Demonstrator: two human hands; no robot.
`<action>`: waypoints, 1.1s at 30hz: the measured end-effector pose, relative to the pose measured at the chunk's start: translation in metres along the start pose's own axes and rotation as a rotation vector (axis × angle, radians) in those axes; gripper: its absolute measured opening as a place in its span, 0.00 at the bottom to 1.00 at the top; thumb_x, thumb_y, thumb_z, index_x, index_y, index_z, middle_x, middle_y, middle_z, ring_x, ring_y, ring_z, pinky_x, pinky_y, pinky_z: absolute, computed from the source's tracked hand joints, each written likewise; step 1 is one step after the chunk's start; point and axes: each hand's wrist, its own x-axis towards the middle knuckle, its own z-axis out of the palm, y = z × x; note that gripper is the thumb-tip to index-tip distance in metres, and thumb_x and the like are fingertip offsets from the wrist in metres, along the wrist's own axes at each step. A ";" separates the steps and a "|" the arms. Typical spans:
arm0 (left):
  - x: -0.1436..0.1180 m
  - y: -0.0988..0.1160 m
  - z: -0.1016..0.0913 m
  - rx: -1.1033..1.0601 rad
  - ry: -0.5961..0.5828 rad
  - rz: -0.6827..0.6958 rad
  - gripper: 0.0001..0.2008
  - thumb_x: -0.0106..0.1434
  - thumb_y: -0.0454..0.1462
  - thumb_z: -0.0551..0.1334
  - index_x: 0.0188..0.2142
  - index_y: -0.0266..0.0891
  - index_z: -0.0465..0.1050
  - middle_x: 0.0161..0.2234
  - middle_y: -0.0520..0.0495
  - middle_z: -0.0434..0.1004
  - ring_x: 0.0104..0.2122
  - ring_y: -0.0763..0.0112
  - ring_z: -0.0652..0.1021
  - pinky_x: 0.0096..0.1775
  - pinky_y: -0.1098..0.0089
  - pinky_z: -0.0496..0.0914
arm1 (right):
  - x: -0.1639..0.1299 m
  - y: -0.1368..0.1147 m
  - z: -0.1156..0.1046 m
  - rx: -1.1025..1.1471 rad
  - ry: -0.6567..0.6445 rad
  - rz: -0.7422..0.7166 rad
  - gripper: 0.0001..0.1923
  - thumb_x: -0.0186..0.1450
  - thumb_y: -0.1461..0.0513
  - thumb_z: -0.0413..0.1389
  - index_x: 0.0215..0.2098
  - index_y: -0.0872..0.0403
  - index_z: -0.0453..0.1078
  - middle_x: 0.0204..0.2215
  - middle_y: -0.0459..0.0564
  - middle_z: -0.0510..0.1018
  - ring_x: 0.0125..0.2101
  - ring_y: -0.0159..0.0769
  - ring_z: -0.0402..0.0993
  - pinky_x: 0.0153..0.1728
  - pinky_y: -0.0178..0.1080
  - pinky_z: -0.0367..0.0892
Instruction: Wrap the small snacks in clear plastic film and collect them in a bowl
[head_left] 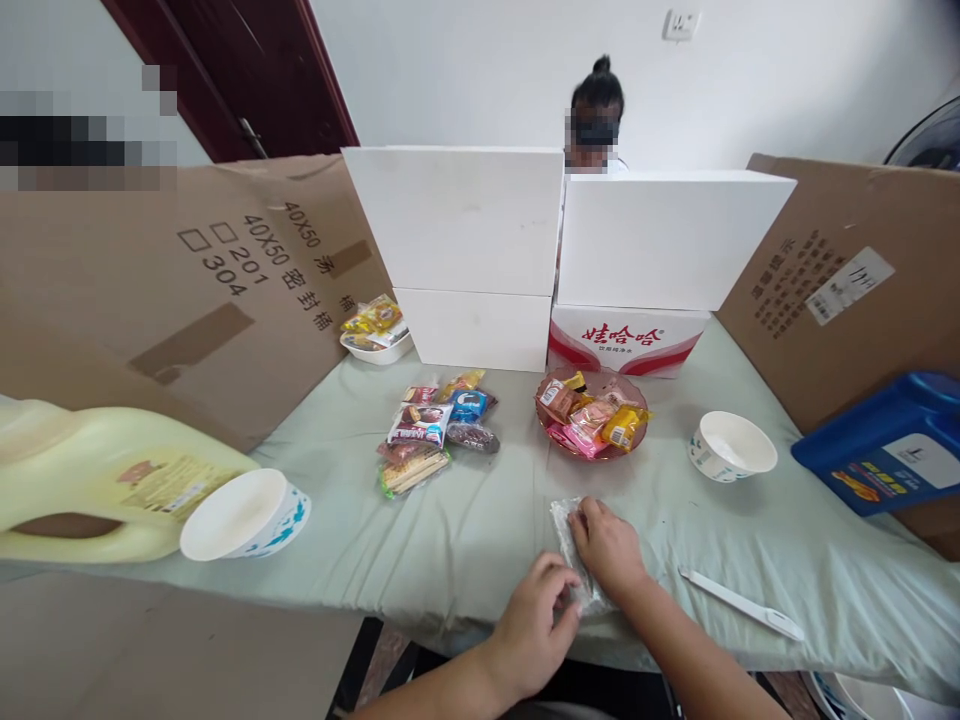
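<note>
hands [574, 590] gripping clear packet [574, 545] | white knife [742, 603] right | snack plate [591, 412] beyond

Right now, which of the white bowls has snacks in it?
The far bowl by the left cardboard wall holds yellow snack packets. The tipped bowl beside the yellow jug and the upright bowl on the right hold none.

- The table [465, 540] has a pale green cloth.
- On it lie a snack pile [435, 430], pink dish [551, 432], two white bowls [731, 445], white knife [742, 603], clear packet [564, 522].
</note>
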 end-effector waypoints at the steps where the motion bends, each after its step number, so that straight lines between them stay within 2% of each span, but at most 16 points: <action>1: 0.005 0.000 -0.004 0.085 0.050 0.043 0.11 0.60 0.28 0.56 0.41 0.39 0.68 0.41 0.44 0.69 0.38 0.66 0.73 0.41 0.64 0.72 | 0.000 0.000 0.000 -0.007 -0.001 -0.004 0.11 0.71 0.58 0.45 0.38 0.53 0.66 0.35 0.50 0.78 0.31 0.35 0.75 0.27 0.35 0.54; 4: 0.032 -0.006 -0.012 0.277 0.114 0.221 0.07 0.63 0.30 0.53 0.37 0.39 0.68 0.37 0.44 0.70 0.39 0.63 0.72 0.43 0.62 0.70 | -0.001 -0.002 -0.001 -0.027 -0.003 -0.008 0.10 0.71 0.59 0.45 0.37 0.53 0.66 0.34 0.49 0.78 0.30 0.35 0.75 0.26 0.35 0.54; 8: 0.068 -0.023 -0.008 0.501 0.050 0.321 0.07 0.62 0.29 0.53 0.32 0.39 0.67 0.31 0.46 0.71 0.34 0.63 0.72 0.38 0.63 0.70 | 0.000 -0.003 -0.003 -0.051 -0.003 -0.003 0.06 0.69 0.62 0.47 0.37 0.53 0.66 0.33 0.49 0.78 0.30 0.35 0.75 0.26 0.35 0.55; 12: 0.077 -0.036 -0.001 0.567 0.026 0.341 0.06 0.62 0.30 0.54 0.33 0.38 0.68 0.33 0.45 0.70 0.36 0.61 0.70 0.38 0.62 0.69 | 0.007 0.013 -0.015 -0.092 0.034 0.067 0.09 0.69 0.59 0.49 0.39 0.55 0.67 0.31 0.53 0.78 0.29 0.39 0.76 0.27 0.37 0.59; 15: 0.074 -0.038 0.000 0.568 -0.003 0.359 0.06 0.62 0.30 0.55 0.34 0.38 0.70 0.34 0.44 0.70 0.37 0.62 0.70 0.40 0.62 0.69 | 0.004 0.030 -0.032 -0.120 0.083 0.102 0.11 0.70 0.59 0.47 0.43 0.57 0.68 0.37 0.58 0.78 0.36 0.43 0.76 0.36 0.41 0.65; 17: 0.073 -0.038 -0.001 0.578 -0.018 0.366 0.06 0.62 0.30 0.56 0.35 0.38 0.71 0.34 0.45 0.70 0.37 0.62 0.69 0.41 0.62 0.69 | -0.008 0.035 -0.039 -0.109 0.114 -0.009 0.13 0.70 0.59 0.47 0.46 0.56 0.69 0.44 0.58 0.77 0.46 0.44 0.73 0.47 0.43 0.64; 19: 0.073 -0.038 -0.001 0.592 -0.032 0.369 0.06 0.62 0.30 0.57 0.36 0.38 0.72 0.35 0.45 0.70 0.37 0.62 0.69 0.41 0.62 0.69 | -0.032 0.034 -0.036 -0.089 0.155 -0.286 0.16 0.69 0.57 0.49 0.52 0.55 0.67 0.51 0.55 0.74 0.55 0.44 0.65 0.56 0.45 0.58; 21: 0.073 -0.038 -0.001 0.600 -0.041 0.371 0.07 0.62 0.31 0.57 0.37 0.38 0.73 0.35 0.44 0.71 0.38 0.61 0.69 0.42 0.62 0.69 | -0.062 0.030 -0.024 -0.105 0.188 -0.592 0.23 0.68 0.57 0.51 0.59 0.55 0.63 0.58 0.54 0.69 0.61 0.45 0.57 0.60 0.47 0.53; 22: 0.073 -0.038 -0.001 0.601 -0.043 0.372 0.08 0.62 0.31 0.57 0.39 0.38 0.73 0.36 0.44 0.71 0.39 0.61 0.69 0.43 0.62 0.69 | -0.079 0.029 -0.015 -0.134 0.199 -0.684 0.26 0.67 0.57 0.52 0.61 0.57 0.60 0.60 0.54 0.67 0.63 0.45 0.54 0.61 0.47 0.52; 23: 0.073 -0.038 -0.001 0.604 -0.047 0.374 0.09 0.63 0.31 0.57 0.40 0.38 0.74 0.37 0.44 0.71 0.39 0.61 0.69 0.44 0.61 0.69 | -0.094 0.028 -0.007 -0.174 0.208 -0.713 0.28 0.66 0.57 0.52 0.62 0.59 0.59 0.62 0.55 0.64 0.64 0.46 0.52 0.61 0.47 0.52; 25: 0.073 -0.038 -0.001 0.621 -0.060 0.375 0.10 0.63 0.31 0.57 0.42 0.39 0.74 0.38 0.44 0.72 0.40 0.61 0.69 0.44 0.60 0.68 | -0.119 0.029 0.007 -0.232 0.248 -0.679 0.30 0.64 0.60 0.53 0.63 0.61 0.58 0.63 0.56 0.62 0.64 0.47 0.51 0.61 0.47 0.52; 27: 0.073 -0.037 -0.001 0.640 -0.073 0.371 0.10 0.63 0.31 0.57 0.42 0.38 0.74 0.37 0.44 0.72 0.40 0.60 0.70 0.44 0.60 0.68 | -0.132 0.034 0.011 -0.255 0.263 -0.654 0.29 0.63 0.65 0.52 0.63 0.60 0.59 0.63 0.54 0.62 0.64 0.45 0.51 0.61 0.45 0.51; 30: 0.072 -0.035 -0.003 0.629 -0.082 0.387 0.11 0.64 0.36 0.58 0.45 0.39 0.74 0.41 0.43 0.74 0.42 0.59 0.70 0.45 0.59 0.66 | -0.130 0.041 0.003 -0.229 0.272 -0.681 0.28 0.63 0.68 0.51 0.62 0.57 0.61 0.61 0.51 0.66 0.63 0.42 0.54 0.60 0.43 0.54; 33: 0.071 -0.033 -0.004 0.604 -0.139 0.453 0.14 0.64 0.41 0.60 0.49 0.42 0.72 0.49 0.43 0.73 0.48 0.57 0.70 0.47 0.57 0.65 | -0.118 0.042 -0.003 -0.125 0.292 -0.607 0.25 0.65 0.66 0.50 0.61 0.55 0.61 0.55 0.54 0.72 0.57 0.42 0.64 0.56 0.45 0.61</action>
